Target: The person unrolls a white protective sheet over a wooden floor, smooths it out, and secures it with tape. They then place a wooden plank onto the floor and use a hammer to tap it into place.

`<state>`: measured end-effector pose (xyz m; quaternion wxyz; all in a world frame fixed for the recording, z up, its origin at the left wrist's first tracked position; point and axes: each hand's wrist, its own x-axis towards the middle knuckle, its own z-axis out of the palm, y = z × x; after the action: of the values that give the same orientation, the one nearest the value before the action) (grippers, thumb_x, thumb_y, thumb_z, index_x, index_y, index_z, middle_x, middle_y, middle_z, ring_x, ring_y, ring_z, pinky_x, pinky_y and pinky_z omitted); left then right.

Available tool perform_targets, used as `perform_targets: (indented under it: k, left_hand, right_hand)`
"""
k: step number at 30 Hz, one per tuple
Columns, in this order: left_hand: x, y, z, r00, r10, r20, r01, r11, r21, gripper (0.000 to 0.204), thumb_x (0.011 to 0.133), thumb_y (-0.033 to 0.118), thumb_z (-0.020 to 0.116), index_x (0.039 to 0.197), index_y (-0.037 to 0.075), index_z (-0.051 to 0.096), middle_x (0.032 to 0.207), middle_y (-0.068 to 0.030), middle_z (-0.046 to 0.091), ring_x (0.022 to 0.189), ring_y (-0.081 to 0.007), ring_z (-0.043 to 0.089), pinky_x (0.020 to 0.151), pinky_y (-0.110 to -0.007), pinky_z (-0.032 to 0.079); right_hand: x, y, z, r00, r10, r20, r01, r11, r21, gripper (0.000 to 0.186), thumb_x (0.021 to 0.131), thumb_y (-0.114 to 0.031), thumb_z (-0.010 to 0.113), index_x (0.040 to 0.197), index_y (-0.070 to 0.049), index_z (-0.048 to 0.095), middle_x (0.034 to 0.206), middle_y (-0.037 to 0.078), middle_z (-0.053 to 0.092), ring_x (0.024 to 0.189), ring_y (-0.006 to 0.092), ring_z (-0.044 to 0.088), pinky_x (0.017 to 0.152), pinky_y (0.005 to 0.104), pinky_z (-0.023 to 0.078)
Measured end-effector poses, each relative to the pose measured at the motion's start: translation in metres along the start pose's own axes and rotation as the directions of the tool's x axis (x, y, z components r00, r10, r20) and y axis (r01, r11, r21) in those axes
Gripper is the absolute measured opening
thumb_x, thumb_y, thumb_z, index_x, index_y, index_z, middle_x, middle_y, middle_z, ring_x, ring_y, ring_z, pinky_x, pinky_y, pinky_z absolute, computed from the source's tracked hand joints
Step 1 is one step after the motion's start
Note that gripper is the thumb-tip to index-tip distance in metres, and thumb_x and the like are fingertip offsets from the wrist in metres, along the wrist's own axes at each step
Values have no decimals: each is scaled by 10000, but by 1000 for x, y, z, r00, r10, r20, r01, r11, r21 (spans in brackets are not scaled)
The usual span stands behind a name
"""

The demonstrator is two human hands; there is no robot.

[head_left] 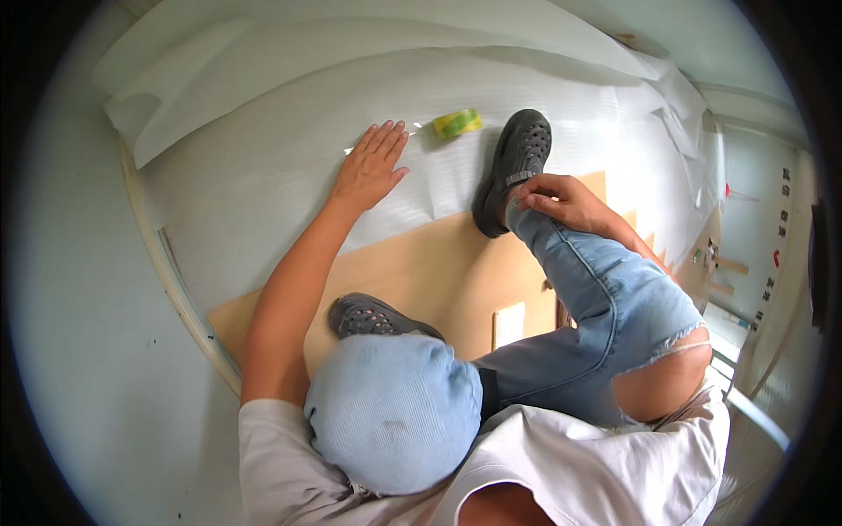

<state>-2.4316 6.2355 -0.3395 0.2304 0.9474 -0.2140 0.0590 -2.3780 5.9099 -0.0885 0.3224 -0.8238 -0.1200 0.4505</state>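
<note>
My left hand (369, 171) lies flat, its fingers stretched out, on a white translucent packing sheet (263, 162). Just right of its fingertips stands a roll of yellow-green tape (457, 124), with a shiny strip on the sheet between them. My right hand (566, 203) is bent at my ankle, by the hem of my jeans (570, 272). Its fingers are curled with the tips close together; what they hold, if anything, I cannot make out. A light wooden board (412, 259) shows beneath the sheet's near edge.
My dark clogs rest on the work: one clog (517, 162) on the sheet beside the tape, the other clog (373, 316) on the board. Folded sheet (368, 39) rises at the far side. A pale wall (105, 307) stands left, another wall with lettering (763, 228) right.
</note>
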Motion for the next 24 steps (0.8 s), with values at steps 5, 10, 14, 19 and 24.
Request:
perform_targets:
  k: [5,10,14,19,24]
  left_hand:
    - [11,10,11,994,19,104,-20,1000,4,689,1000,368,588,1573,53,375,1676,-78,317,1550,-229,274,1303,-405,174]
    - [21,20,10,993,27,117,-30,999,21,706,989,369,597,1579,57,367,1676,-84,314,1548,-240,279,1303,-413,167]
    - [24,22,8,983,16,181,-30,997,71,695,969,361,644,1545,47,414,1657,-90,342,1529,-263,305,1290,-430,205]
    - [36,25,-8,946,-69,315,52,997,63,755,901,234,716,1546,19,388,1656,-140,332,1510,-338,326,1263,-483,247]
    - [59,46,-11,916,-129,381,104,991,86,830,839,226,779,1543,10,396,1662,-171,315,1487,-386,353,1235,-484,289]
  right_hand:
    - [-61,34,-20,994,109,-22,-100,964,247,189,1042,-158,581,1067,-2,684,941,55,726,954,138,666,878,304,522]
    - [-89,56,-27,964,239,117,-265,903,339,187,1032,-135,578,1096,14,671,938,81,732,923,166,690,860,316,538]
    - [-54,97,-28,985,138,103,-159,959,236,259,1041,-225,591,1069,17,680,951,99,746,924,189,706,850,338,545]
    - [18,146,-88,918,-126,-376,4,951,-308,272,1014,-265,579,1094,-34,697,1010,180,718,958,387,666,852,457,537]
    - [77,304,-216,644,-321,-694,-180,818,-546,388,1016,-302,580,1351,-107,600,1354,152,628,1282,374,548,1077,486,443]
